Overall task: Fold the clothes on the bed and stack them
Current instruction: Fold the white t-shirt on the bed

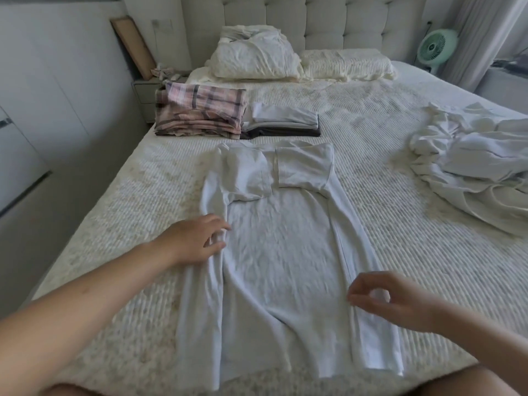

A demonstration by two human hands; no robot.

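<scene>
A white T-shirt (274, 258) lies flat on the bed (400, 252) in front of me, both sleeves and both long sides folded inward. My left hand (197, 238) is on the shirt's left folded edge and pinches a bit of fabric between thumb and fingers. Just above the right folded edge hovers my right hand (391, 301), fingers loosely curled, with nothing in it. A folded pink plaid pile (200, 112) and a folded stack of white and dark clothes (283, 122) lie beyond the shirt. Unfolded white clothes (468, 161) are heaped at the right.
Pillows (257, 58) lie against the padded headboard. A nightstand (145, 90) stands at the bed's left side with a board leaning on the wall. A green fan (437, 47) is at the far right. The bed's left edge runs near my left arm.
</scene>
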